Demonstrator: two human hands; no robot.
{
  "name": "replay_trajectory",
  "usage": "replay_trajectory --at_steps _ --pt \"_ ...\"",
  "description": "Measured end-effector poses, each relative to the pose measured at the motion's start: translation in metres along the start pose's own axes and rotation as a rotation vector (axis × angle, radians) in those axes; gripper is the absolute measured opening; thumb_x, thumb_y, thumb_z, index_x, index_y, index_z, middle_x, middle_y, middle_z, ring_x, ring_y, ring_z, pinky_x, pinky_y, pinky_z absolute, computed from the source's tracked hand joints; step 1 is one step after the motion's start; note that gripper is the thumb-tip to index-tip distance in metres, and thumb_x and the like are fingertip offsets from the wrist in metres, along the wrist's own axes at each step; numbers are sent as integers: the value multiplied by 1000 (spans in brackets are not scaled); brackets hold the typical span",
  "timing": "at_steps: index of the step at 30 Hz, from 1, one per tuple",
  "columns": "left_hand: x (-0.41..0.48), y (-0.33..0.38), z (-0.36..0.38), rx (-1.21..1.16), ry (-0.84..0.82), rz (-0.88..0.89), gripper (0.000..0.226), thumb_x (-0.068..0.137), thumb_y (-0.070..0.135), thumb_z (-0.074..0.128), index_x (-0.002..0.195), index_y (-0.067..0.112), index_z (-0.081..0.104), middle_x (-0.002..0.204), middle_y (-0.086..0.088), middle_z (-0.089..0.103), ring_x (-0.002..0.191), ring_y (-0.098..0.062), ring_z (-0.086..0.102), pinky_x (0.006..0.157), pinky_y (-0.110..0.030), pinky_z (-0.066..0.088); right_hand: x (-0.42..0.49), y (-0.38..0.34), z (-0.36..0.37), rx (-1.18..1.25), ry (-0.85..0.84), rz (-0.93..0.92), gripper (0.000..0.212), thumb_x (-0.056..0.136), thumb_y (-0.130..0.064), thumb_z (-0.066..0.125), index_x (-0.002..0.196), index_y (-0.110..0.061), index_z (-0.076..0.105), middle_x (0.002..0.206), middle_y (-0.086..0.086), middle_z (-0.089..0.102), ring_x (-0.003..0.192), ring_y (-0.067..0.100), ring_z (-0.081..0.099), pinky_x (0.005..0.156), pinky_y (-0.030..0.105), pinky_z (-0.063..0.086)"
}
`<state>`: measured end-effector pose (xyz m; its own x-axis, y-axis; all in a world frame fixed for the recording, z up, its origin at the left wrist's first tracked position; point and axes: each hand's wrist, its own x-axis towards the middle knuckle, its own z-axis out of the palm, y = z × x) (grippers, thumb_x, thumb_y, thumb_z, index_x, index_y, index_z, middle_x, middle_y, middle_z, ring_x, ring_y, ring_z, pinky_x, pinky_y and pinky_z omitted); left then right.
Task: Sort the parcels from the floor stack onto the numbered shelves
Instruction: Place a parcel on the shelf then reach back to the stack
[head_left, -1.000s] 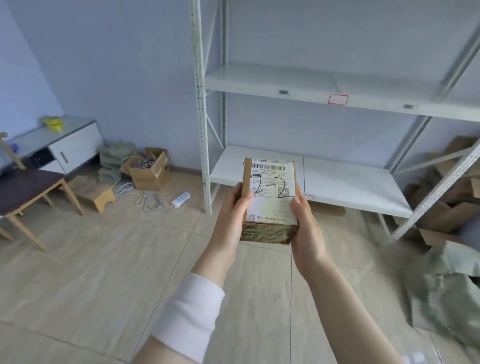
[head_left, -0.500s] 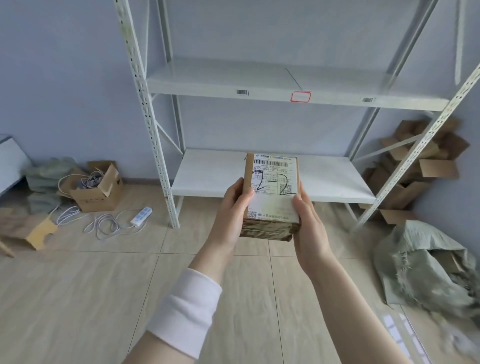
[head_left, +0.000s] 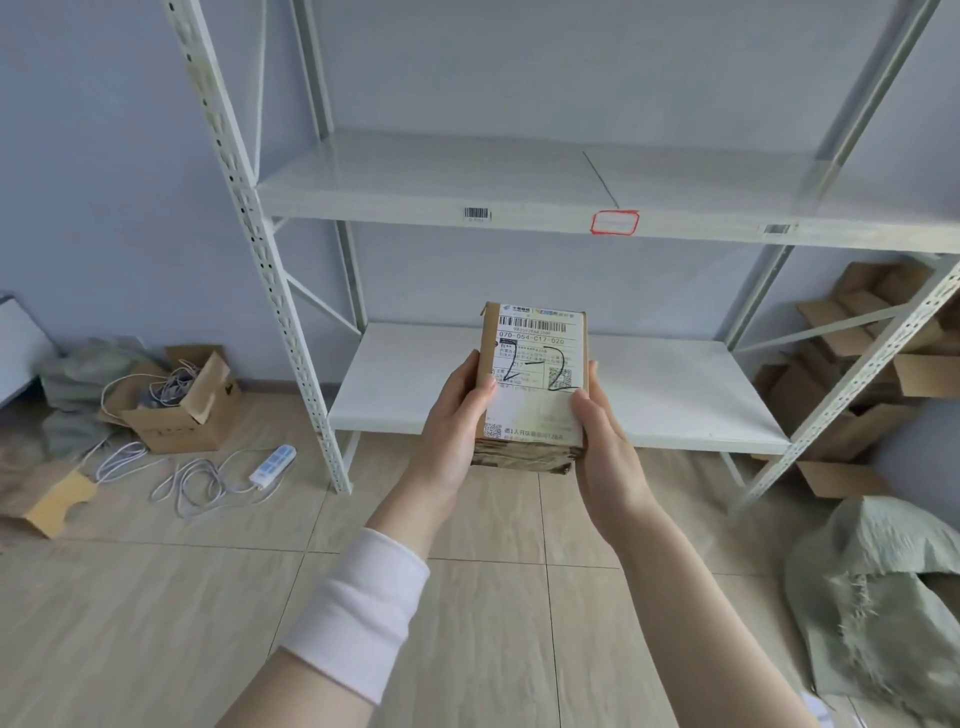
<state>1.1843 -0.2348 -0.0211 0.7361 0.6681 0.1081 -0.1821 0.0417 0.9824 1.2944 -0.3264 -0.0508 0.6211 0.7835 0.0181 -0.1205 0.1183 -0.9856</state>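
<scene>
The shelving rack has drawn nearer and now fills the middle of the view, while the parcel stays clasped between both hands; it is a brown cardboard box whose white shipping label faces up with "2-2" written across it in black marker. The left hand grips its left side, thumb laid on the label's edge; the right hand grips its right side, thumb on the top face and fingers hidden behind. The parcel hangs above the floor, in front of the front edge of the lower shelf. The upper shelf carries a red-outlined label on its front edge. An open carton and a power strip lie left of the rack, and a grey-green sack lies at the right.
</scene>
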Motion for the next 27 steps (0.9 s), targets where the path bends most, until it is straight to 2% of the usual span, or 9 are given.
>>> replay_trajectory --at_steps 4,8,11,14,18,21,23,26,27 --pt "42 -9 -19 5 19 -13 29 99 26 43 126 34 52 127 13 60 118 -1 55 101 -26 42 45 6 5 5 -70 27 70 86 -42 39 150 -35 11 151 -19 31 140 3 28 119 39 19" --pt "92 -16 -54 10 33 -46 59 87 38 49 143 24 38 138 8 53 128 -8 48 112 -36 34 101 14 23 -28 -97 43 70 85 -44 40 149 -38 13 152 -23 26 140 2 27 119 40 20" --pt "134 -17 -87 -11 44 -52 66 85 37 52 147 24 31 142 8 48 130 -7 45 114 -36 31 148 17 47 -39 -131 9 64 90 -39 39 149 -38 16 153 -21 25 139 3 30 116 41 26" --pt "179 -12 -124 -16 59 -29 62 91 31 54 147 25 30 143 12 46 130 -2 43 112 -28 31 196 18 77 -46 -124 -23 64 91 -34 37 150 -34 13 150 -22 32 135 1 36 115 40 29" --pt "233 -3 -169 27 39 6 52 99 23 44 148 26 27 147 14 39 133 2 36 113 -24 28 256 12 114 -78 -103 -54 57 100 -24 36 151 -32 10 151 -18 31 138 5 33 114 39 31" --pt "273 -1 -197 66 39 48 52 98 23 45 148 26 27 148 13 39 135 2 35 114 -25 28 298 8 132 -103 -90 -102 57 102 -13 34 151 -29 11 151 -13 35 139 7 33 111 35 33" --pt "297 1 -211 80 44 75 52 98 22 45 148 25 28 147 13 40 134 2 36 114 -26 28 324 6 141 -119 -112 -131 61 98 -16 39 151 -28 11 151 -11 34 139 8 32 107 30 35" --pt "334 4 -228 127 41 134 53 99 17 45 148 22 27 148 11 39 134 3 36 112 -19 29 364 4 150 -152 -122 -172 62 97 -14 41 151 -23 13 151 -6 35 138 10 33 85 11 44" --pt "348 5 -233 135 43 150 53 98 13 45 148 20 27 148 9 39 133 3 36 111 -16 29 377 1 152 -155 -130 -190 64 94 -17 42 151 -20 13 152 -4 35 139 11 32 84 9 44"
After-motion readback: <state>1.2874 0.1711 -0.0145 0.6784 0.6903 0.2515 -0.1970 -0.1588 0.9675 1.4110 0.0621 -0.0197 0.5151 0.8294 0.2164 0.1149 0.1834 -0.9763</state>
